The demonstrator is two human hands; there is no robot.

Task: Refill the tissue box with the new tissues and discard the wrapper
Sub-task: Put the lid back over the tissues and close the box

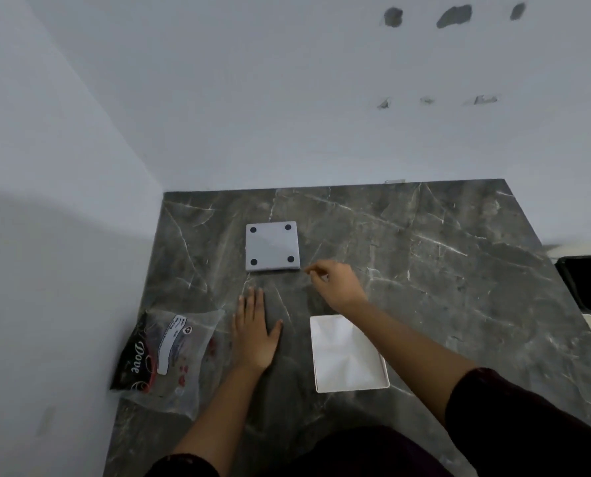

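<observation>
A white square base plate (272, 246) with four black feet facing up lies toward the back of the dark marble counter (424, 270). Nearer me sits a white square tissue box (347, 354), open side up, its creased white inside showing. The clear plastic wrapper (166, 356) with black and red print lies flat at the counter's left edge. My left hand (254, 333) rests flat on the counter between wrapper and box, fingers apart, holding nothing. My right hand (335, 280) hovers by the plate's near right corner, fingers curled together, with nothing visible in them.
White walls meet at the back left corner of the counter. A black bin (590, 284) stands beyond the counter's right edge. My dark sleeves fill the bottom of the view.
</observation>
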